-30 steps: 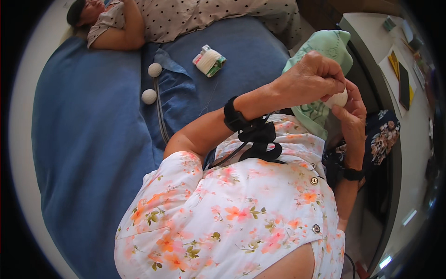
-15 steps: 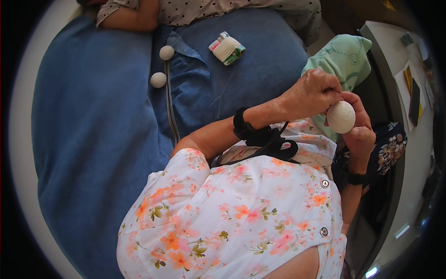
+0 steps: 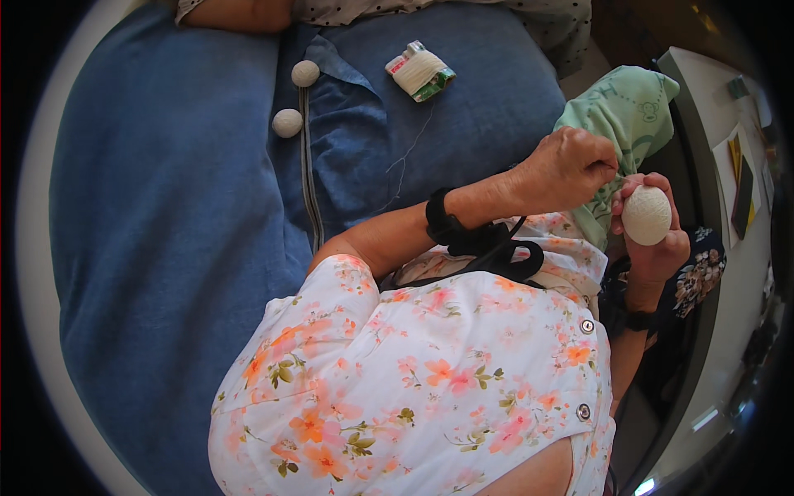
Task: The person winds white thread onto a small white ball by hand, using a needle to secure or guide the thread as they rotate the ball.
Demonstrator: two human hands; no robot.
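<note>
My right hand [image 3: 662, 247] is closed round a white ball [image 3: 646, 216] with a fine, thread-like texture, its fingers behind and beside it. Just left of the ball, a little apart from it, my left hand [image 3: 572, 168] is in a tight pinch. Whatever lies between those fingertips is too small to make out. Two similar white balls, one farther [image 3: 305, 73] and one nearer [image 3: 287, 123], rest on the blue cloth by a zip. A flat bundle wound with white thread [image 3: 420, 73] lies farther back, and a loose pale thread [image 3: 403, 161] trails across the cloth nearby.
Blue fabric [image 3: 165, 207] covers the broad surface at left and ahead. A pale green printed cloth [image 3: 620, 112] is bunched beyond my hands. At right stands a white table [image 3: 691, 78] with papers and a dark, long object [image 3: 742, 198]. Another person's arm [image 3: 240, 14] rests at the far edge.
My hands have drawn apart, the right one carrying the ball a little to the right. My left hand stays pinched. The view has shifted slightly.
</note>
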